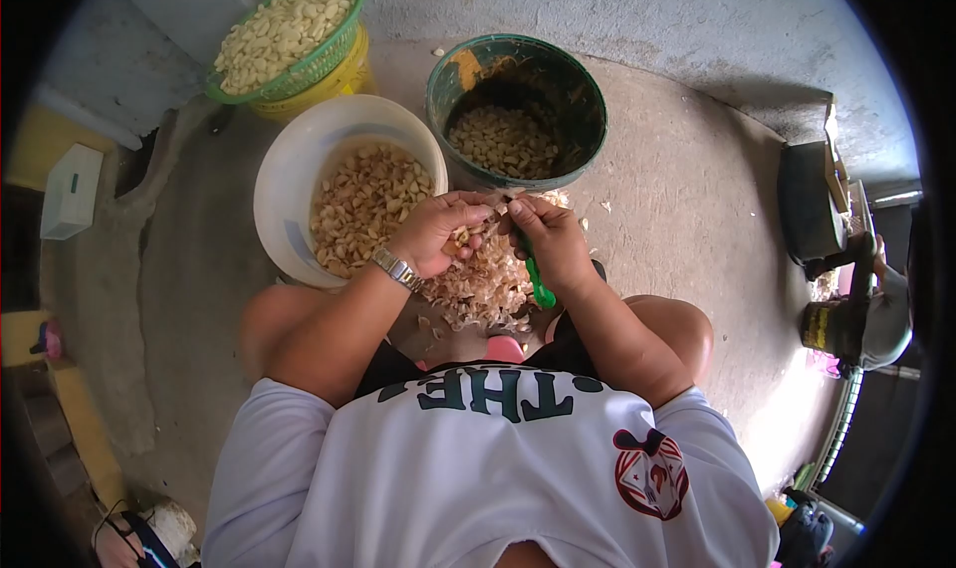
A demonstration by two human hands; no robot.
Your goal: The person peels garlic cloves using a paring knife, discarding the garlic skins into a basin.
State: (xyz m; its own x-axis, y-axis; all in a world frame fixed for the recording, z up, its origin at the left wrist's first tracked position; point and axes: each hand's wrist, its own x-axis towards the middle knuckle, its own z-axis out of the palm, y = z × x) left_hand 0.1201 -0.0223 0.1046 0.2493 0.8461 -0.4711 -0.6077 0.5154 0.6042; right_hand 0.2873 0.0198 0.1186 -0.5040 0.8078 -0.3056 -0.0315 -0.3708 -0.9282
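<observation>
My left hand [438, 237], with a metal watch at the wrist, is curled around several garlic cloves [466, 237]. Close beside it, my right hand [550, 237] is closed on a green-handled knife [539, 283], whose handle points down below the palm. Its thumb and fingertips come near the left fingertips. Beneath both hands lies a heap of garlic skins [478, 291]. A white bucket [282, 185] to the left holds unpeeled cloves [363, 205]. Just beyond the hands, a dark green bucket [594, 120] holds peeled cloves [503, 140].
A green basket [351, 36] full of pale cloves rests on a yellow bucket [344, 73] at the back left. A white box [72, 192] is at the far left. Near the right edge are a dark tub [809, 205] and part of another person [886, 314].
</observation>
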